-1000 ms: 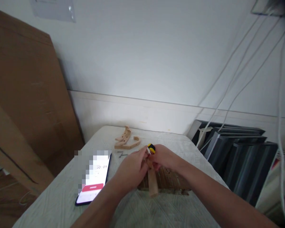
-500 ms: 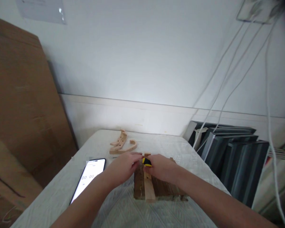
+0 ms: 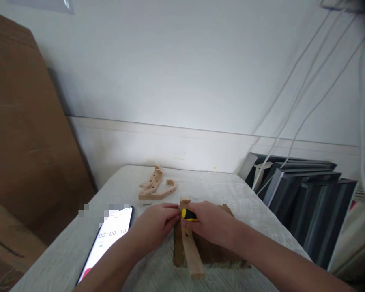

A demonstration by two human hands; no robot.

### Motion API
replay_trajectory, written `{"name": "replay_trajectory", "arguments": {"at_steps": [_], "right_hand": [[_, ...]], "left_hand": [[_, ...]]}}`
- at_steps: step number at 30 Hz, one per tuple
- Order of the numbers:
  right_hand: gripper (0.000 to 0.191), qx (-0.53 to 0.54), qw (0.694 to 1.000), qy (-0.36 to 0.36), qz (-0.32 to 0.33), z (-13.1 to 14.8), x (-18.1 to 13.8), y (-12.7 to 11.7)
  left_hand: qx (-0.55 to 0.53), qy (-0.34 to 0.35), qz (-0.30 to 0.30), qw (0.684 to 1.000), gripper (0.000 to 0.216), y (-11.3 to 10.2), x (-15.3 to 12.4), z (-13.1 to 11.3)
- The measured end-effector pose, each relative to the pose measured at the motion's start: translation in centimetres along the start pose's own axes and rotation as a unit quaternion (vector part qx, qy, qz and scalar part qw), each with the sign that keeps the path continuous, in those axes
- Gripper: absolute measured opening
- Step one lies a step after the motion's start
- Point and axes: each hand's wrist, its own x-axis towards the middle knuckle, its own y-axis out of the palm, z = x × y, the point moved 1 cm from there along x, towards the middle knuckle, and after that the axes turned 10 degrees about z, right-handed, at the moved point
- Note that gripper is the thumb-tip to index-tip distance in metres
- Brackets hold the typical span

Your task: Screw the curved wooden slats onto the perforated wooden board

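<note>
Gripping a yellow-and-black tool handle in my right hand, I have its rounded end turned toward my left hand, and its working end is hidden from me. Under it lies a pale wooden hook piece, lengthwise on a dark brown wooden board, with one hole showing and its near end jutting past the board's near edge. My left hand has its thumb and fingertips drawn close together at the piece's left side, just beside the handle; I cannot tell whether they pinch anything. The board rests on a cloth-covered surface. Beyond my left hand lie a metal screw and several loose wooden hooks, grouped near the far edge. Left of my left forearm, a phone, partly pixelated, shows 00:00:10.
</note>
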Motion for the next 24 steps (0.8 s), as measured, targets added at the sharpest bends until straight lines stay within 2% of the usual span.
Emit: {"name": "replay_trajectory", "arguments": {"at_steps": [2,3,5,7,9,11,16,20,22,24], "right_hand": [[0.026,0.034,0.999,-0.02,-0.005,0.2,-0.8,-1.2],[0.025,0.062,0.997,-0.054,-0.006,0.3,-1.3,-1.8],[0.023,0.12,0.989,-0.089,-0.023,0.4,-2.4,-3.1],[0.008,0.212,0.964,-0.153,-0.049,0.6,-3.4,-4.0],[0.001,0.31,0.926,-0.204,-0.064,0.8,-4.1,-4.2],[0.004,0.349,0.91,-0.21,-0.078,0.9,-4.2,-3.8],[0.014,0.343,0.908,-0.188,-0.151,0.5,-2.8,-2.3],[0.014,0.334,0.89,-0.208,-0.229,-0.1,-2.1,-2.4],[0.015,0.332,0.885,-0.205,-0.254,-0.4,-2.2,-2.7],[0.018,0.327,0.886,-0.198,-0.264,-0.6,-2.3,-3.0]], "left_hand": [[0.002,-0.009,-0.007,1.0,0.031,-0.3,-0.2,0.2],[0.01,-0.021,-0.019,1.0,0.031,-0.5,-0.3,0.4],[0.04,-0.063,-0.05,0.996,0.031,-1.1,-0.6,1.0],[0.079,-0.118,-0.062,0.988,0.031,-1.6,-0.9,1.5],[0.114,-0.167,-0.035,0.979,0.029,-1.6,-1.1,1.8],[0.147,-0.205,0.006,0.968,0.026,-1.2,-1.1,1.7],[0.206,-0.255,0.032,0.944,0.028,0.8,-0.3,1.1],[0.2,-0.255,0.039,0.945,0.026,1.6,0.2,1.5],[0.182,-0.248,0.024,0.951,0.026,1.5,0.3,1.6],[0.152,-0.244,-0.02,0.958,0.027,1.1,0.2,1.4]]}}
